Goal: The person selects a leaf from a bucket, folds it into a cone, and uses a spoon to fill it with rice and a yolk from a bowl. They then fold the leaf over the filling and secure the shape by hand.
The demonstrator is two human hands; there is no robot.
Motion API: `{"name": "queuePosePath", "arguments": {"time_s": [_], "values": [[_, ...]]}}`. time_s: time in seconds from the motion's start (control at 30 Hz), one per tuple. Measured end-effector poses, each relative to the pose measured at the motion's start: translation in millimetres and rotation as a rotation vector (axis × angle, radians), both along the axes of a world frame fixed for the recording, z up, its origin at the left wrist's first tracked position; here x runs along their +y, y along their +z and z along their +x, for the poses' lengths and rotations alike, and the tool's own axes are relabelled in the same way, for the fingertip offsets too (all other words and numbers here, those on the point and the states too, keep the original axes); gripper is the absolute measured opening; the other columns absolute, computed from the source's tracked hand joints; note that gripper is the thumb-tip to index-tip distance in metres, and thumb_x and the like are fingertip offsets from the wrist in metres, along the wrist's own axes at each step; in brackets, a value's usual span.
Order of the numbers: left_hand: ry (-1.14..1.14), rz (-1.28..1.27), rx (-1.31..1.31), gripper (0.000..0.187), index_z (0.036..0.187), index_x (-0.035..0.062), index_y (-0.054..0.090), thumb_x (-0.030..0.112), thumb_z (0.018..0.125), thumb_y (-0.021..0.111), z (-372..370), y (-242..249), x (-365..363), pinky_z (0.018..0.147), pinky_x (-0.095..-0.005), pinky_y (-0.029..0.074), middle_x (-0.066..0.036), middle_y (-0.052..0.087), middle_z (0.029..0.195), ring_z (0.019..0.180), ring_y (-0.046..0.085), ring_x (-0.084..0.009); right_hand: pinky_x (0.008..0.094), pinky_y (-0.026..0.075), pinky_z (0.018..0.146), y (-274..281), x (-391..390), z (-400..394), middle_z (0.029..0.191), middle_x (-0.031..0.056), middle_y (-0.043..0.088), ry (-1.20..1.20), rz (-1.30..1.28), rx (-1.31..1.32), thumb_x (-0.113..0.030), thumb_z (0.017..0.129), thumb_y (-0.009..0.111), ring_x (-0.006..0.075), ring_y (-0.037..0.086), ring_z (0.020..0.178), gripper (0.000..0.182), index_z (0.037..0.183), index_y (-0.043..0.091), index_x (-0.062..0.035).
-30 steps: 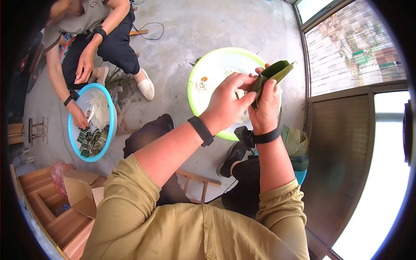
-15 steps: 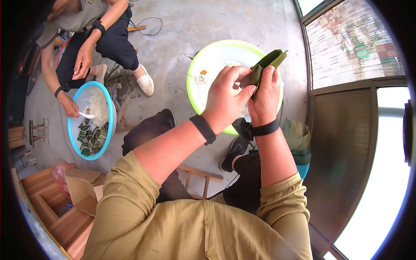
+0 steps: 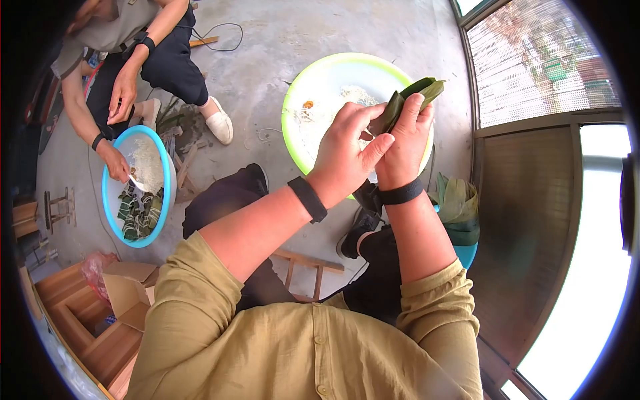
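Above a green-rimmed basin [image 3: 291,137], my right hand [image 3: 405,143] grips a folded green leaf [image 3: 421,93] whose tips stick out past the fingers. My left hand [image 3: 347,145] is beside it, its fingers bent against the near side of the leaf and its thumb reaching toward my right hand. The fold's inside is mostly hidden by my hands. In the basin lie white rice [image 3: 359,95] and a small orange piece [image 3: 308,105].
Another person [image 3: 133,40] sits at the upper left, holding a white spoon [image 3: 136,183] over a blue basin [image 3: 107,200] with rice and tied leaf bundles. A cardboard box [image 3: 127,290] is lower left, a wooden stool [image 3: 308,260] between my legs, leaves [image 3: 459,203] at right.
My left fingers and thumb have shifted slightly on the leaf, and my right hand covers more of it. The other person's spoon has tilted lower. The view has shifted slightly.
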State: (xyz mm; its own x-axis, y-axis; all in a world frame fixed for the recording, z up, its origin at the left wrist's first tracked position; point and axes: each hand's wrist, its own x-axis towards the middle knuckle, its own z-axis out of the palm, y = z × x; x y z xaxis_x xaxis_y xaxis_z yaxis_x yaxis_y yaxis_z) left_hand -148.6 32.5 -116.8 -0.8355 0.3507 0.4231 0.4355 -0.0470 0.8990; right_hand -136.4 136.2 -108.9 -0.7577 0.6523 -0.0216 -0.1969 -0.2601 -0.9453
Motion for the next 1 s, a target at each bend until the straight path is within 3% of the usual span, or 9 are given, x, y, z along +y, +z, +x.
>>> {"name": "queuePosePath", "arguments": {"time_s": [0.07, 0.17, 0.27, 0.33, 0.37, 0.5, 0.7, 0.9, 1.0], "values": [[-0.027, -0.040, -0.005, 0.036, 0.122, 0.0014, 0.059, 0.008, 0.088, 0.069, -2.4, -0.1, -2.1, 0.076, -0.0332, 0.054, -0.012, 0.058, 0.104, 0.091, 0.062, -0.0243, 0.0280, 0.051, 0.064, -0.4, 0.1, -1.9, 0.098, 0.0063, 0.055, -0.005, -0.065, 0.004, -0.033, 0.105, 0.048, 0.0125, 0.056, 0.079, 0.035, 0.123, 0.042, -0.0041], [-0.074, -0.128, 0.024, 0.035, 0.125, -0.0006, 0.057, 0.006, 0.092, 0.065, -7.8, 0.8, -9.0, 0.079, -0.0306, 0.054, -0.011, 0.058, 0.114, 0.097, 0.061, -0.0206, 0.0310, 0.054, 0.058, -5.0, 0.6, -3.9, 0.089, 0.0042, 0.057, 0.002, -0.068, 0.043, -0.036, 0.105, 0.046, 0.0150, 0.060, 0.073, 0.027, 0.112, 0.042, -0.0103], [-0.085, -0.113, -0.002, 0.033, 0.126, -0.0015, 0.056, 0.004, 0.094, 0.062, -13.3, -0.3, -12.0, 0.081, -0.0306, 0.054, -0.010, 0.058, 0.115, 0.099, 0.061, -0.0195, 0.0332, 0.055, 0.073, -8.7, 3.8, -2.7, 0.099, 0.0056, 0.059, 0.027, -0.066, 0.023, -0.036, 0.105, 0.046, 0.0164, 0.061, 0.087, 0.029, 0.116, 0.045, -0.0093], [-0.094, -0.065, -0.085, 0.033, 0.127, -0.0025, 0.056, 0.003, 0.095, 0.060, -19.5, -7.5, -12.0, 0.085, -0.0305, 0.053, -0.010, 0.058, 0.115, 0.101, 0.060, -0.0187, 0.0356, 0.051, 0.087, -7.0, 7.9, -2.0, 0.109, 0.0060, 0.060, 0.190, -0.156, 0.149, -0.030, 0.104, 0.051, 0.0177, 0.059, 0.100, 0.028, 0.122, 0.047, -0.0082], [-0.095, 0.061, -0.155, 0.034, 0.124, -0.0012, 0.058, 0.002, 0.090, 0.062, -23.3, -11.0, -11.0, 0.082, -0.0313, 0.054, -0.013, 0.060, 0.115, 0.099, 0.062, -0.0214, 0.0369, 0.049, 0.094, -5.3, 9.9, -1.9, 0.114, 0.0063, 0.060, 0.272, -0.200, 0.213, -0.027, 0.103, 0.053, 0.0184, 0.058, 0.106, 0.029, 0.124, 0.048, -0.0076], [-0.227, 0.232, -0.347, 0.033, 0.125, -0.0024, 0.058, 0.000, 0.092, 0.059, -33.4, -13.5, -19.3, 0.087, -0.0293, 0.051, -0.011, 0.059, 0.118, 0.104, 0.061, -0.0172, 0.0371, 0.041, 0.103, 8.5, 15.3, 1.4, 0.123, 0.0078, 0.059, 0.454, -0.247, 0.211, -0.007, 0.090, 0.069, 0.0190, 0.056, 0.114, 0.042, 0.127, 0.050, -0.0025], [-0.170, -0.052, -0.142, 0.030, 0.122, 0.0001, 0.060, 0.000, 0.092, 0.057, -27.8, -5.2, -22.5, 0.087, -0.0314, 0.051, -0.012, 0.061, 0.113, 0.104, 0.062, -0.0210, 0.0342, 0.045, 0.098, 2.5, 11.7, 4.5, 0.116, 0.0058, 0.062, 0.371, -0.276, 0.127, -0.003, 0.088, 0.071, 0.0174, 0.058, 0.108, 0.039, 0.124, 0.054, -0.0038], [-0.246, 0.084, -0.382, 0.026, 0.118, 0.0006, 0.058, 0.005, 0.093, 0.058, -20.3, -18.1, -12.3, 0.087, -0.0360, 0.050, -0.015, 0.062, 0.111, 0.102, 0.062, -0.0268, 0.0307, 0.048, 0.088, 3.0, 8.6, 6.0, 0.107, 0.0045, 0.062, 0.247, -0.285, 0.114, 0.000, 0.087, 0.070, 0.0146, 0.060, 0.098, 0.030, 0.114, 0.058, -0.0055], [-0.188, 0.134, -0.321, 0.025, 0.119, 0.0006, 0.052, 0.013, 0.097, 0.053, -10.8, -19.1, -7.6, 0.086, -0.0392, 0.049, -0.017, 0.061, 0.110, 0.101, 0.061, -0.0296, 0.0295, 0.049, 0.083, 1.9, -0.3, 4.8, 0.104, 0.0042, 0.062, 0.204, -0.331, 0.118, 0.000, 0.088, 0.069, 0.0137, 0.060, 0.093, 0.026, 0.111, 0.058, -0.0061]]}}
